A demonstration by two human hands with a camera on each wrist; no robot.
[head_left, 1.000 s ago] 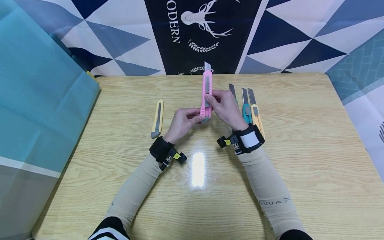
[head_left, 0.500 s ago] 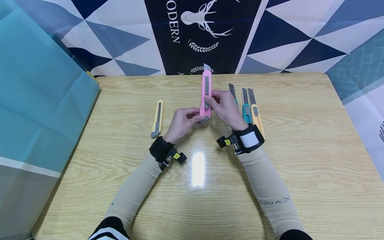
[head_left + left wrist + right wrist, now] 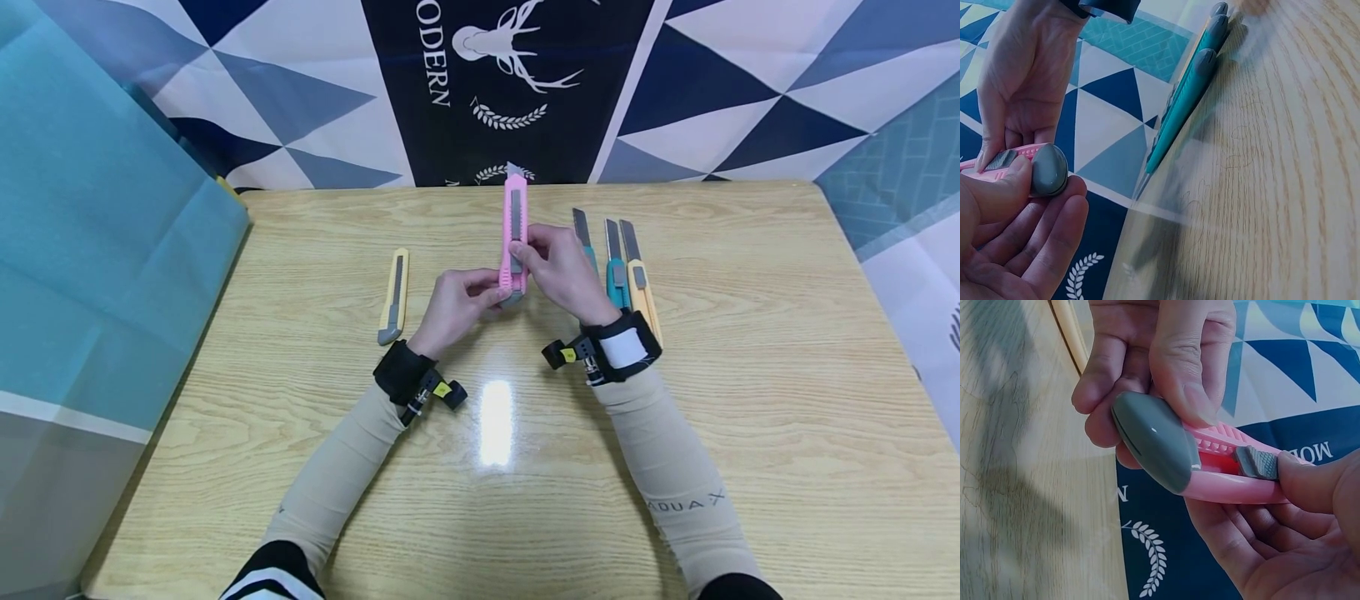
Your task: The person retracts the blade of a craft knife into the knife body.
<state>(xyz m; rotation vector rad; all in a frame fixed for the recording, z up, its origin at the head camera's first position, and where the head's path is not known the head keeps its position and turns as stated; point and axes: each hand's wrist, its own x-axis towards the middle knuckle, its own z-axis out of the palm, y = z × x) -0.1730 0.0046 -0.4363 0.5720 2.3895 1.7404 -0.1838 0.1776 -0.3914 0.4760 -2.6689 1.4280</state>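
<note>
Both hands hold a pink utility knife [image 3: 514, 221] over the far middle of the table, its blade end pointing away. A short tip of blade shows past the handle. My left hand [image 3: 460, 307] pinches the knife near its grey end cap [image 3: 1154, 440]. My right hand [image 3: 562, 271] grips the handle farther up, with the thumb against the grey slider [image 3: 1256, 463]. To the left lies a yellow utility knife [image 3: 393, 296] with no blade showing. Right of my right hand lie two teal utility knives [image 3: 617, 271] and a yellow-orange one [image 3: 639, 279], blades out; the right forearm partly covers them.
The wooden table [image 3: 300, 467] ends at a far edge against a patterned cloth [image 3: 315, 100]. A blue and grey panel [image 3: 90, 217] stands along the left side. Light glares off the table's middle.
The blade of the pink knife has drawn back, so less of it shows. The knife has come slightly lower in view; both hands stay nearly in place.
</note>
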